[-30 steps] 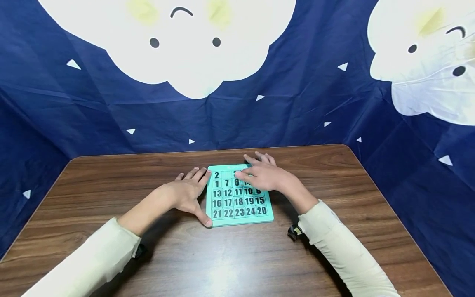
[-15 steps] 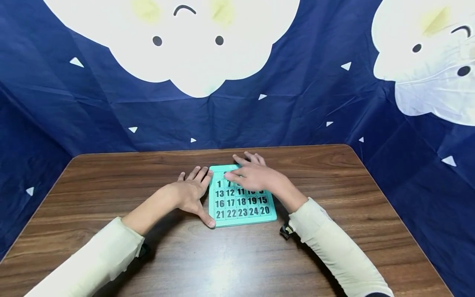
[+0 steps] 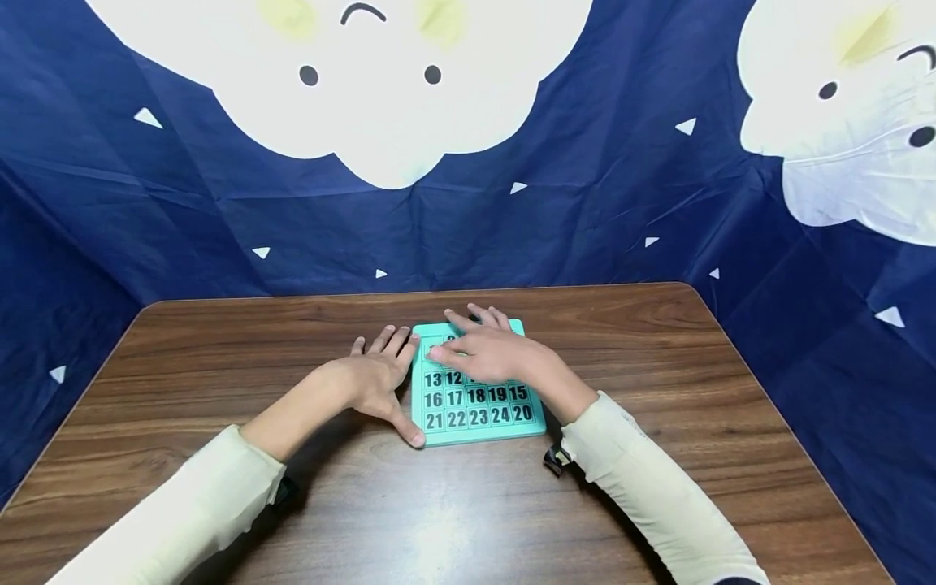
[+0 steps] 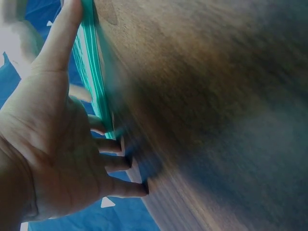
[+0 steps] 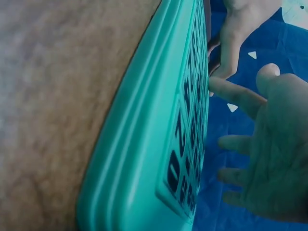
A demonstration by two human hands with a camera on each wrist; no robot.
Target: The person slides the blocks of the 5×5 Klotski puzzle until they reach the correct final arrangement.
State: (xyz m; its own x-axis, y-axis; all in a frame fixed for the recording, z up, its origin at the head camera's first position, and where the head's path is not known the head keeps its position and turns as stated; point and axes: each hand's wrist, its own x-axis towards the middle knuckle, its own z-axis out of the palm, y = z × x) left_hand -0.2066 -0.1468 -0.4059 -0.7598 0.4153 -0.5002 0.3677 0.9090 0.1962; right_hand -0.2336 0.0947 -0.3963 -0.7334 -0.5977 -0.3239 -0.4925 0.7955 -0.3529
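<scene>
A flat teal sliding number puzzle [image 3: 483, 435] lies on the table, its square tiles printed with black numbers. My left hand [image 3: 369, 386] lies along its left side, fingers spread and straight. The left thumb is at the near left corner, and the other fingertips reach the far left edge. Over the upper rows is my right hand [image 3: 493, 349], its index fingertip touching a tile near the left column. The right wrist view shows this extended index finger [image 5: 238, 96] meeting the puzzle's face. Several upper tiles are hidden beneath the right hand; the lower rows, 16 to 24, show plainly.
The brown wood-grain table [image 3: 468, 504] has a far edge close behind the puzzle. Beyond it hangs a dark blue cloth [image 3: 314, 211] with white clouds and small triangles. Dark wrist devices [image 3: 557, 460] sit below both sleeves.
My right hand has moved left and slightly nearer across the puzzle. The 2 tile has left the top left cell; a number now shows partly in the top row's second column. The left hand stays.
</scene>
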